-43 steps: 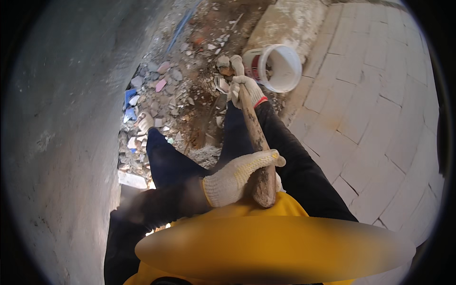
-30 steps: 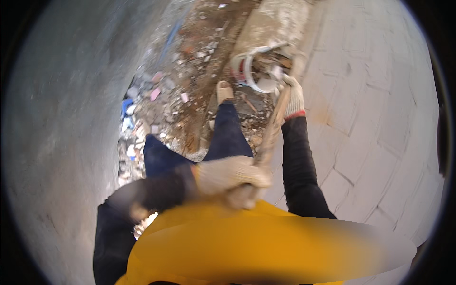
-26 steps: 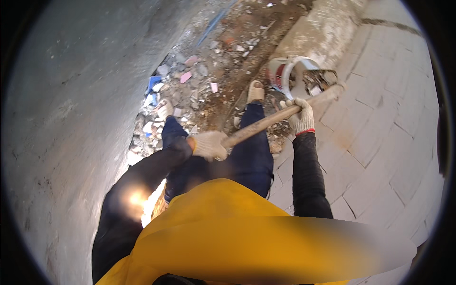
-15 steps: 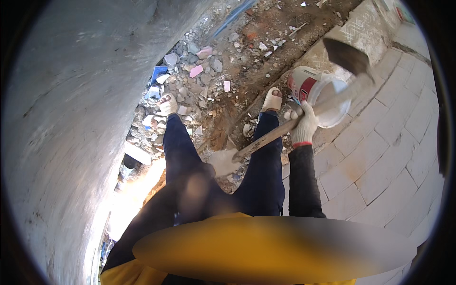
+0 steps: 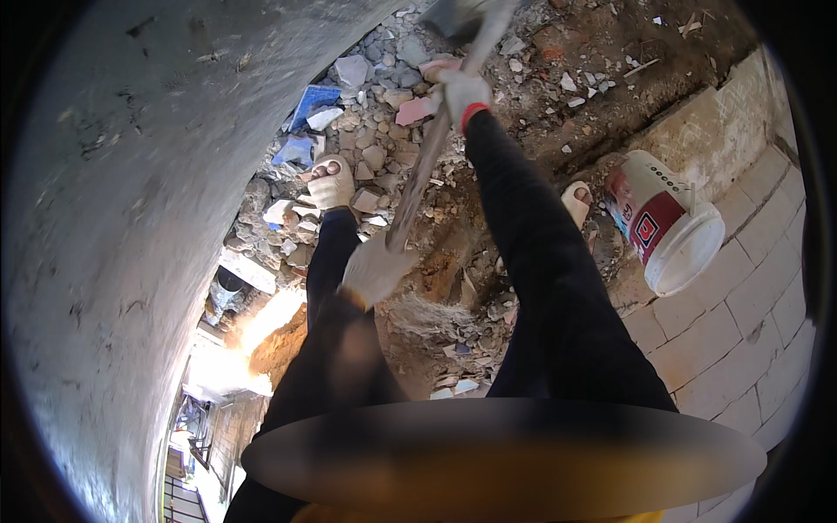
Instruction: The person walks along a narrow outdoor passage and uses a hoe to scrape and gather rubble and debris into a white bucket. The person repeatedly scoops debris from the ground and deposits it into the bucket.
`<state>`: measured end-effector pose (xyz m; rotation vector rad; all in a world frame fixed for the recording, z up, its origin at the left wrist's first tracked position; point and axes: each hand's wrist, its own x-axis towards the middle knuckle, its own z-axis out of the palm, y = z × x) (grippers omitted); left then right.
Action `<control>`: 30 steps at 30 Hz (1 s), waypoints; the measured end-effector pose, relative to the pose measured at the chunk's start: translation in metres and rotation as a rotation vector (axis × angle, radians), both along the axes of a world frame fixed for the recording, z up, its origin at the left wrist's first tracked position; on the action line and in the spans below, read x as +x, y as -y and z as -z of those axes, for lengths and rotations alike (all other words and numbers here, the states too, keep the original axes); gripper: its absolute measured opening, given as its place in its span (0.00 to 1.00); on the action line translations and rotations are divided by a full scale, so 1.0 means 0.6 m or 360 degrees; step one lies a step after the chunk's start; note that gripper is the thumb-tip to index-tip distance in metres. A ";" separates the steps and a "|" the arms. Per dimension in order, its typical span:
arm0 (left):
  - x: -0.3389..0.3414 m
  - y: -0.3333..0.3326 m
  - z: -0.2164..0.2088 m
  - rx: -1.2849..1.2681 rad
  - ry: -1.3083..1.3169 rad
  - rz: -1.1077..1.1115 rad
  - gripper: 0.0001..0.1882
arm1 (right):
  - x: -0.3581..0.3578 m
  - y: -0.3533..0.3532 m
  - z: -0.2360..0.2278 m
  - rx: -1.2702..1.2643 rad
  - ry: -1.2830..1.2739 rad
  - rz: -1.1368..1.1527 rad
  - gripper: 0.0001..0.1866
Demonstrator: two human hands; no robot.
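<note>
A hoe with a long wooden handle [image 5: 422,179] slants up and away from me, over rubble. My left hand [image 5: 377,268], in a white work glove, is closed round the handle's near end. Farther up, my right hand [image 5: 462,94], in a white glove with a red cuff, grips the handle close to the head. The dark metal hoe blade [image 5: 449,21] is at the top of the view, blurred by motion. Beneath it lies a bed of broken stones and tile pieces [image 5: 375,157], including pink shards [image 5: 414,111] near my right hand.
A grey wall [image 5: 148,218] rises along the left. To the right, a white and red bucket [image 5: 663,222] lies on its side by a low concrete edge [image 5: 711,122] and pale paving [image 5: 724,340]. My sandalled feet [image 5: 331,185] stand in the debris. Blue tile pieces [image 5: 314,105] lie beside the wall.
The hoe has swung from the right, beside the bucket, to the far middle over the rubble. My right arm has stretched forward and left. My left hand has moved forward and is clearly visible on the handle.
</note>
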<state>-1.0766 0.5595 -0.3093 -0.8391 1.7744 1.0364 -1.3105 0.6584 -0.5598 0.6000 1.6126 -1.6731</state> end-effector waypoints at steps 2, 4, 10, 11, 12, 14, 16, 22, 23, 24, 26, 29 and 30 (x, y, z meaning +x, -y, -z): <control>0.025 0.020 -0.052 0.0177 0.0199 -0.0239 0.27 | 0.098 0.043 0.051 0.0102 0.0211 -0.0062 0.05; 0.045 0.029 -0.104 0.0423 0.0556 -0.0613 0.26 | 0.175 0.059 0.073 0.0726 -0.0757 -0.0768 0.04; 0.051 -0.026 -0.174 0.0461 0.0539 -0.0945 0.17 | 0.183 0.031 0.036 0.1071 -0.1327 -0.2388 0.06; 0.055 -0.031 -0.190 0.0453 0.0593 -0.1029 0.20 | 0.189 0.026 0.016 0.1052 -0.1413 -0.2454 0.07; 0.066 -0.032 -0.219 0.0500 0.0630 -0.1140 0.23 | 0.199 0.023 -0.003 0.0955 -0.1411 -0.2535 0.07; 0.079 -0.044 -0.274 0.0500 0.0637 -0.1143 0.25 | 0.244 -0.001 -0.048 0.0892 -0.1254 -0.2466 0.08; 0.079 -0.055 -0.313 0.0419 0.0625 -0.0957 0.22 | 0.272 -0.023 -0.074 0.0785 -0.0940 -0.2315 0.10; 0.033 -0.075 -0.355 0.0871 0.0569 -0.1169 0.13 | 0.224 -0.072 -0.096 0.0252 -0.0435 -0.1573 0.09; 0.025 -0.081 -0.361 0.0950 0.0633 -0.1319 0.14 | 0.210 -0.078 -0.108 0.0094 0.0188 -0.1117 0.08; 0.019 -0.089 -0.370 0.1031 0.0717 -0.1472 0.15 | 0.189 -0.080 -0.119 -0.0066 0.0896 -0.0495 0.08; 0.009 -0.107 -0.394 0.1201 0.0753 -0.1776 0.17 | 0.158 -0.086 -0.158 0.0038 0.0912 -0.0472 0.08; -0.006 -0.137 -0.437 0.1637 0.0712 -0.2242 0.20 | 0.129 -0.112 -0.239 -0.0065 0.0934 -0.0262 0.07; -0.013 -0.147 -0.449 0.1878 0.0740 -0.2403 0.21 | 0.118 -0.126 -0.266 -0.0101 0.0921 -0.0222 0.06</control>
